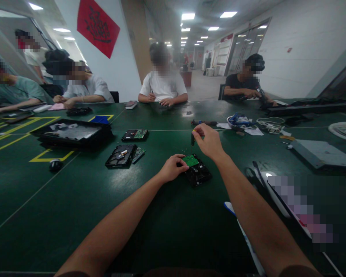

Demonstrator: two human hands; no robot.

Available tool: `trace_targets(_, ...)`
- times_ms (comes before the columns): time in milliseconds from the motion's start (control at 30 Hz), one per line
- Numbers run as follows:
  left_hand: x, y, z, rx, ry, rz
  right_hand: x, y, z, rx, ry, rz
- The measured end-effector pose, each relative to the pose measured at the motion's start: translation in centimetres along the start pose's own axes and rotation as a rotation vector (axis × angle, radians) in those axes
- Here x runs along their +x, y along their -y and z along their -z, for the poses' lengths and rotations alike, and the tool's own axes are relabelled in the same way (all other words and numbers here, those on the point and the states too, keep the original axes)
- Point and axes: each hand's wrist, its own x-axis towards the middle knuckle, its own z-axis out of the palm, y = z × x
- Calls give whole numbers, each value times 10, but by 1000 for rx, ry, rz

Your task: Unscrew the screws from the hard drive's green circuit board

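Note:
A black hard drive [198, 174] with a green circuit board [190, 160] on top lies on the dark green table [167, 215] in front of me. My left hand [173, 167] is closed on the drive's left edge, fingers touching the board. My right hand [209, 141] hovers just above and behind the drive, pinching a small dark screwdriver [193, 138] that points downward toward the board.
Two more opened drives [121, 155] [135, 134] lie to the left, beside a black tray [72, 132]. A computer mouse [55, 164] sits further left. Cables and tools [242, 122] lie behind my right hand. Several people sit along the far edge.

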Motion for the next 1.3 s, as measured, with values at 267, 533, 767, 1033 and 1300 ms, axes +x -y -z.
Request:
trace_targets(267,-1,-2,0,2,3,13,-2,-3,-4,11,21,-40)
trace_targets(533,0,-4,1,6,10,19,-1,-2,-3,-2,23,-16)
trace_targets(767,-1,-6,1,9,9,28,-2,-1,-2,-31,8,-20)
trace_targets(1033,-1,-5,2,9,11,28,-1,2,-1,-7,16,-28)
trace_targets(1300,0,-1,0,5,10,6,-1,3,0,-44,6,17)
